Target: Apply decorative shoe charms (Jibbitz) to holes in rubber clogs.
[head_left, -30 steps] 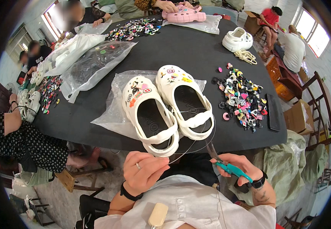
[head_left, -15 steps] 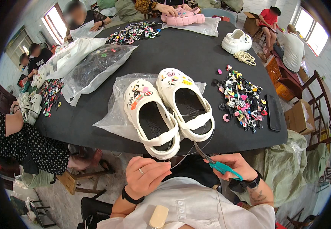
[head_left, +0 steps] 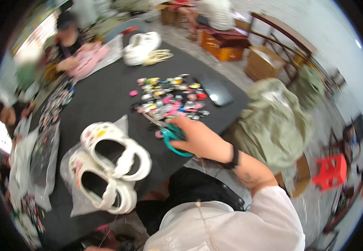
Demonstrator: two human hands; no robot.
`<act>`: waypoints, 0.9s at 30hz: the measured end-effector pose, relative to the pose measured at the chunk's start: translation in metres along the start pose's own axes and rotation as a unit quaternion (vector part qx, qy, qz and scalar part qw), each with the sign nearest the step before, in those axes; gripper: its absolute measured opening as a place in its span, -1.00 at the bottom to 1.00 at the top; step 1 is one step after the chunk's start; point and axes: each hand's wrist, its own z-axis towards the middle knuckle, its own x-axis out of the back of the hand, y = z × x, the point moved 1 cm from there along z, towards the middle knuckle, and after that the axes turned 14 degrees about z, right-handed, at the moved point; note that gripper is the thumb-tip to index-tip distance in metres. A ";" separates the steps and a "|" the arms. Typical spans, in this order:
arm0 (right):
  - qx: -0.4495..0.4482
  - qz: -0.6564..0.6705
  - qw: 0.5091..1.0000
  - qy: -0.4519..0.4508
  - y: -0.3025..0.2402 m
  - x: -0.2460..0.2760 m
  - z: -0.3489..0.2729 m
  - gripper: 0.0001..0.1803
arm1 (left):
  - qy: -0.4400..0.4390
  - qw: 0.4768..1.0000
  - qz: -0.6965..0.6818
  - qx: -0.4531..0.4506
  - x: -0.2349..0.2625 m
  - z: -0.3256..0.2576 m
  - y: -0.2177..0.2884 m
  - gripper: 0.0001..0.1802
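Note:
My right hand (head_left: 202,140) is closed on a pair of scissors (head_left: 174,136) with teal handles. The blades point at the near left edge of a pile of small colourful shoe charms (head_left: 169,98). On the left, two white clogs (head_left: 114,144) (head_left: 102,184) lie side by side on a clear plastic bag (head_left: 67,163), decorated with charms on their toes. A thin thread (head_left: 111,230) hangs below the clogs' heels. Only a sliver of my left hand (head_left: 92,248) shows at the bottom edge; its fingers are hidden. The picture is blurred by motion.
A black phone (head_left: 217,92) lies right of the charms. Beyond them are a white clog (head_left: 141,47) and a cream cord bundle (head_left: 158,56). A co-worker across the table handles a pink clog (head_left: 90,58). Green sacks (head_left: 273,121) stand beside the table's right edge.
My view has turned right. My right hand has carried the scissors from the clogs' heels to the charm pile. My left hand has dropped almost out of view.

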 end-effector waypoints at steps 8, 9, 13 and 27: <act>0.105 -0.429 0.889 0.121 0.052 0.002 0.019 -0.65 | 0.278 0.801 0.418 -0.327 -0.069 0.039 0.064 -0.66; 0.129 -0.488 0.851 0.142 0.044 0.005 0.017 -0.66 | 0.241 0.792 0.435 -0.354 -0.068 0.037 0.060 -0.68; 0.167 -0.136 0.973 0.087 0.003 0.001 -0.001 -0.50 | 0.040 0.898 0.303 -0.315 -0.106 0.006 0.044 -0.81; 0.050 0.276 0.937 -0.210 0.006 -0.001 -0.135 -0.80 | -0.618 0.764 -0.018 -0.185 -0.210 -0.064 0.037 -0.76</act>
